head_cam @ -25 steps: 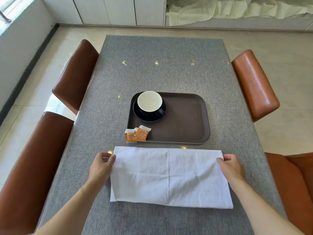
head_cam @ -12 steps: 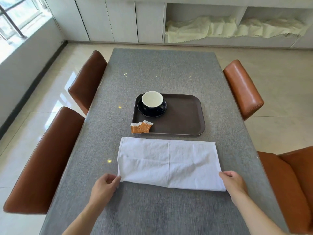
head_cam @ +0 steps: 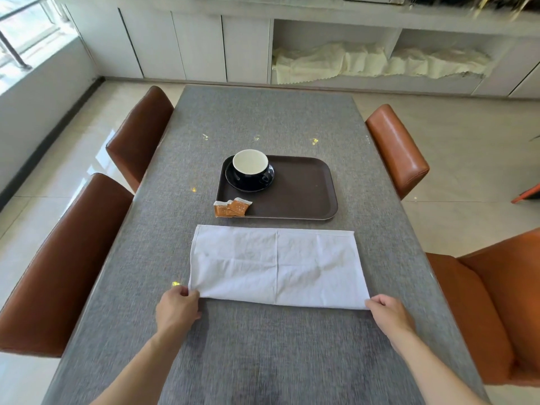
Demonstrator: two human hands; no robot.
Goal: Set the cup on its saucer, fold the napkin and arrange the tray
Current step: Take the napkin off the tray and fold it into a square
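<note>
Two bare hands pinch the near corners of a white cloth napkin (head_cam: pixel 276 267) lying folded into a long rectangle on the grey table (head_cam: pixel 263 361); the left hand (head_cam: pixel 177 309) nips the near-left corner between thumb and forefinger, the other fingers curled under and out of sight; the right hand (head_cam: pixel 390 314) grips the near-right corner the same way, its fingertips partly hidden by the cloth edge; both forearms run out of the bottom of the view. How many layers the napkin has cannot be told, though creases cross it. Just beyond its far edge sits a dark brown tray (head_cam: pixel 304 194); in the tray's far-left corner a dark cup (head_cam: pixel 250 166) with a pale inside stands on its dark saucer (head_cam: pixel 233 182), handle toward the right; the cup appears empty. Two orange sachets (head_cam: pixel 232 207) overlap at the tray's near-left corner, one hanging over the rim; their print is too small to read. Four brown leather chairs (head_cam: pixel 67 258) flank the table, the near ones cut off by the edges.
</note>
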